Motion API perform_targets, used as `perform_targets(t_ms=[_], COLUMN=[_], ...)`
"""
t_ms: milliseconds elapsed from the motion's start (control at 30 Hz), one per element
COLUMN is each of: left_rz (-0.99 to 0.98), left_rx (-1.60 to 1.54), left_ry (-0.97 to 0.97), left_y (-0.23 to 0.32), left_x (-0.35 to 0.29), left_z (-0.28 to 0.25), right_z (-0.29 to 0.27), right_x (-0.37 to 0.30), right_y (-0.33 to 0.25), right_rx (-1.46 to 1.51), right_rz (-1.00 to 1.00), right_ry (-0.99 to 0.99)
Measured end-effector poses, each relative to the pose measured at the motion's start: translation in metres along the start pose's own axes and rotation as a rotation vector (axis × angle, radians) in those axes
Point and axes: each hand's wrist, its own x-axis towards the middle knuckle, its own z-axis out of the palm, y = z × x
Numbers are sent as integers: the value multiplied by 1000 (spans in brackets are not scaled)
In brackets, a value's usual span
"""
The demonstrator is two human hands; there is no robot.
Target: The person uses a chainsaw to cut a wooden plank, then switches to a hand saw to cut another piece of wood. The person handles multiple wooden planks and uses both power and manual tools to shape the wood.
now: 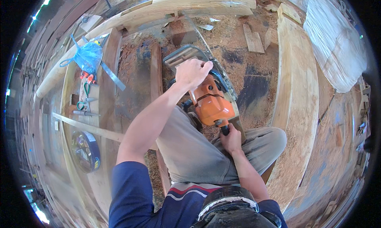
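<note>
An orange chainsaw (214,107) with black handles lies across the middle of the view, in front of my bent legs. My left hand (193,74) is closed over its front handle, just behind the dark hand guard (184,56). At the rear, the fingers of my right hand (231,139) wrap round the black handle, partly hidden by the grip. The long guide bar (202,38) points away from me toward a wooden beam at the far side. I cannot tell whether the chain is running or touches wood.
A thick timber (295,89) runs along my right, near a white plastic-wrapped bundle (333,41). On the left timber are a blue plastic bag (88,56), green-handled scissors (84,101) and a round dark-blue container (86,151). A curved beam (186,4) crosses the far side; sawdust covers the ground.
</note>
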Motion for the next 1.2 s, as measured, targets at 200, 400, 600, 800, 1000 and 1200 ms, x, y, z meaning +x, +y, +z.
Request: perform_targets(t_ms=[200, 400, 600, 800, 1000, 1200], left_rz=[52, 78, 194, 450, 383, -5], left_rx=[96, 203, 312, 455, 362, -10], left_ry=[-5, 2, -132, -70, 259, -87], left_y=[13, 34, 64, 90, 68, 0], left_x=[8, 19, 45, 68, 70, 94], left_z=[5, 2, 11, 36, 7, -32], right_z=[3, 16, 29, 18, 2, -10], right_x=[4, 16, 21, 23, 35, 59], right_y=[4, 10, 14, 10, -2, -5], right_rx=[110, 208, 491, 814, 1316, 1486], right_rz=[-67, -53, 70, 136, 482, 498], right_ry=[25, -97, -264, -319, -499, -527])
